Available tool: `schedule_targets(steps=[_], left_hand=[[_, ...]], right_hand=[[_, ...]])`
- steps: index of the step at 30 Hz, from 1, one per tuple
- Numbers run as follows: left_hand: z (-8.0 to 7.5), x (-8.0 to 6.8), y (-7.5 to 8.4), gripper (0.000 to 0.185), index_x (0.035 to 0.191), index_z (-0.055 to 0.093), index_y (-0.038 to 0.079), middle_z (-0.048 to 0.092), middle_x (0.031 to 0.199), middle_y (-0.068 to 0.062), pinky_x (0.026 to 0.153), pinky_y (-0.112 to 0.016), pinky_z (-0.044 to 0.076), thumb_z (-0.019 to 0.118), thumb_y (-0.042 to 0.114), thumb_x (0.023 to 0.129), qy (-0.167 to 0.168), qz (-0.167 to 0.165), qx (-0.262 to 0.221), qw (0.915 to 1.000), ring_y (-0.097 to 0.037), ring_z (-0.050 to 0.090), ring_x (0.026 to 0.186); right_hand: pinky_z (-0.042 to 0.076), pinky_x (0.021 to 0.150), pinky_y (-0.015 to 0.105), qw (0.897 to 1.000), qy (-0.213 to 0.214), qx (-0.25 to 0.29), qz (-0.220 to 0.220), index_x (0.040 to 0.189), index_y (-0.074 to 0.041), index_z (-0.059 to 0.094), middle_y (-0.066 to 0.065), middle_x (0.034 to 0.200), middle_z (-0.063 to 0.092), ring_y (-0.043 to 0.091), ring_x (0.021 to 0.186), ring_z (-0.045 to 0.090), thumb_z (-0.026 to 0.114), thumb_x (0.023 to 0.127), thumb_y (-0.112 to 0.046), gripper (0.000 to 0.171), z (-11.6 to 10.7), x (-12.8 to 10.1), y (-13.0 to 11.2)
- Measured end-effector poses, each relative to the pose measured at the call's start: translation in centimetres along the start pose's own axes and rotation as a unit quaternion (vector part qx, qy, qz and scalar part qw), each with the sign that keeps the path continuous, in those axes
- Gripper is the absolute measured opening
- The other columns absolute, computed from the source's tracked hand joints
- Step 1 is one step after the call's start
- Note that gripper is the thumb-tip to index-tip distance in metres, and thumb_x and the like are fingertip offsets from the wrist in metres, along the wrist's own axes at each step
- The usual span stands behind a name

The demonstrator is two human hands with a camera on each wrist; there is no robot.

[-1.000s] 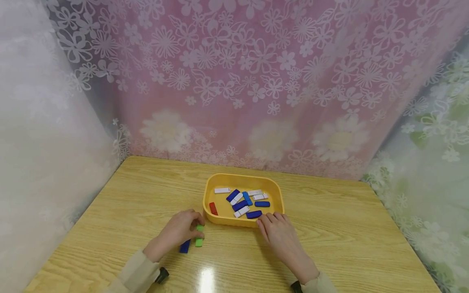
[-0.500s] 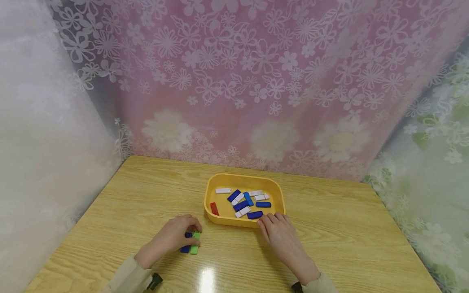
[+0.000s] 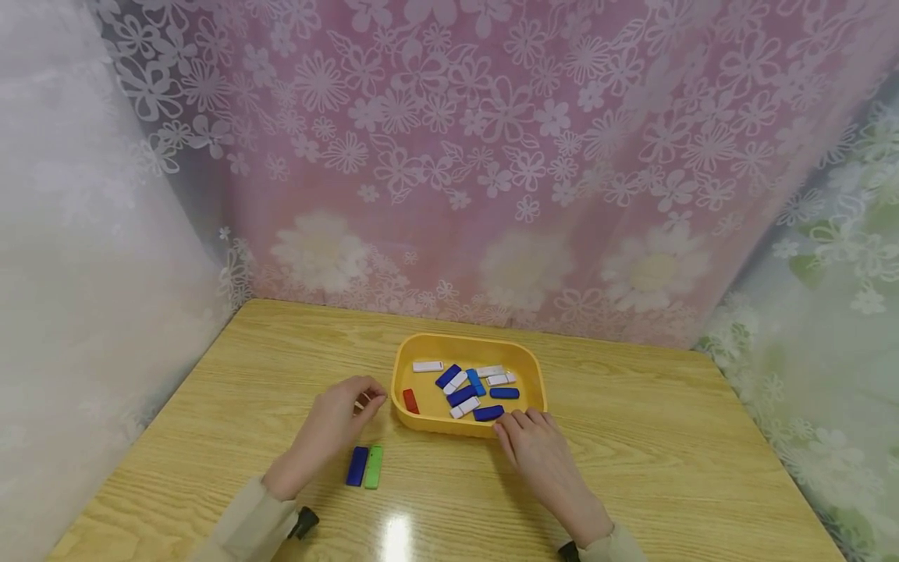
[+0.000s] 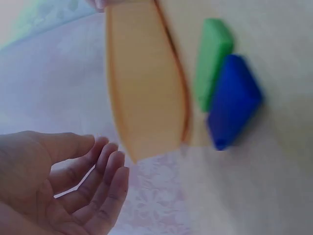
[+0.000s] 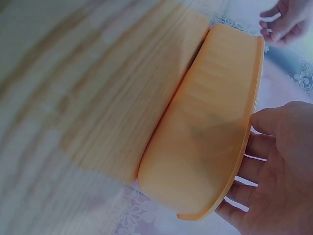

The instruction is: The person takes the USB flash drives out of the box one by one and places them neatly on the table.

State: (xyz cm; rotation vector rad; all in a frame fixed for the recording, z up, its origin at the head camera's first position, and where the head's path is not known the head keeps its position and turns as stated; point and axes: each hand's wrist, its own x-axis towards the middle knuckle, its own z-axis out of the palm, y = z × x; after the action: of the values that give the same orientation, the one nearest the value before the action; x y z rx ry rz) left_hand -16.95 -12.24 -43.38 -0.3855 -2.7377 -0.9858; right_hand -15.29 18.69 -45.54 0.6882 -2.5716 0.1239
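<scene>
A yellow tray (image 3: pixel 424 421) sits mid-table with several blue, white and one red block (image 3: pixel 410 400) inside. My left hand (image 3: pixel 337 417) hovers above the table just left of the tray, fingers loosely curled and holding nothing; in the left wrist view the left hand (image 4: pixel 73 181) looks relaxed. A blue block (image 3: pixel 356 466) and a green block (image 3: pixel 374 467) lie side by side on the table below that hand; they show as the green block (image 4: pixel 211 63) and blue block (image 4: pixel 234 100) in the wrist view. My right hand (image 3: pixel 534 441) rests its fingers against the tray's near right rim (image 5: pixel 244 156).
The wooden table (image 3: pixel 632 468) is hemmed in by floral curtains at the back (image 3: pixel 492 156) and on both sides. Bare tabletop lies right of the tray and along the near edge.
My left hand let go of the green block beside the blue one and lifted away toward the tray. The right hand stayed put on the tray rim.
</scene>
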Motion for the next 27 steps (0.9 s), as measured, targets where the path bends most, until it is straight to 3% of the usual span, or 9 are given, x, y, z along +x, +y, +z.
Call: schedule_targets(steps=[5,13,18,23,27], left_hand=[[-0.3,1.9,1.6,0.003,0.099,0.071,0.012,0.070,0.091,0.001,0.071,-0.031,0.058,0.071,0.013,0.096,0.012,0.013,0.008,0.9998,-0.012,0.065,0.081],[0.8,4.8,3.8,0.010,0.100,0.070,0.006,0.068,0.092,-0.005,0.072,-0.032,0.059,0.075,0.010,0.093,-0.014,0.045,0.015,0.9988,-0.019,0.068,0.082],[2.2,6.1,4.5,0.019,0.104,0.068,0.005,0.065,0.096,-0.009,0.069,-0.033,0.055,0.078,0.013,0.090,-0.082,0.061,0.076,0.9919,-0.020,0.063,0.078],[3.7,6.6,4.7,0.020,0.105,0.069,0.002,0.065,0.093,-0.010,0.065,-0.031,0.051,0.078,0.009,0.089,-0.168,0.059,0.133,0.9751,-0.019,0.057,0.072],[4.4,6.7,4.7,0.008,0.095,0.069,0.001,0.066,0.086,-0.009,0.067,-0.029,0.050,0.069,-0.005,0.090,-0.179,0.079,0.188,0.9624,-0.018,0.056,0.075]], right_hand=[[0.049,0.075,0.039,1.000,-0.003,-0.002,0.003,0.087,-0.013,0.066,0.000,0.080,0.066,0.019,0.075,0.054,0.068,0.098,-0.022,0.014,0.0,0.0,0.0],[0.048,0.073,0.038,1.000,0.003,0.000,-0.003,0.087,-0.013,0.065,-0.001,0.079,0.064,0.019,0.074,0.053,0.068,0.098,-0.021,0.014,0.0,0.0,0.0],[0.048,0.073,0.038,1.000,0.001,-0.001,0.000,0.087,-0.013,0.066,-0.001,0.078,0.064,0.019,0.074,0.054,0.068,0.098,-0.021,0.014,0.0,0.0,0.0],[0.048,0.072,0.038,1.000,0.001,-0.004,-0.001,0.087,-0.013,0.066,-0.001,0.079,0.065,0.019,0.075,0.054,0.069,0.097,-0.021,0.013,0.0,0.0,0.1],[0.048,0.072,0.038,1.000,0.002,-0.003,-0.003,0.087,-0.013,0.067,-0.001,0.080,0.066,0.019,0.075,0.054,0.069,0.097,-0.021,0.013,0.0,0.0,0.1]])
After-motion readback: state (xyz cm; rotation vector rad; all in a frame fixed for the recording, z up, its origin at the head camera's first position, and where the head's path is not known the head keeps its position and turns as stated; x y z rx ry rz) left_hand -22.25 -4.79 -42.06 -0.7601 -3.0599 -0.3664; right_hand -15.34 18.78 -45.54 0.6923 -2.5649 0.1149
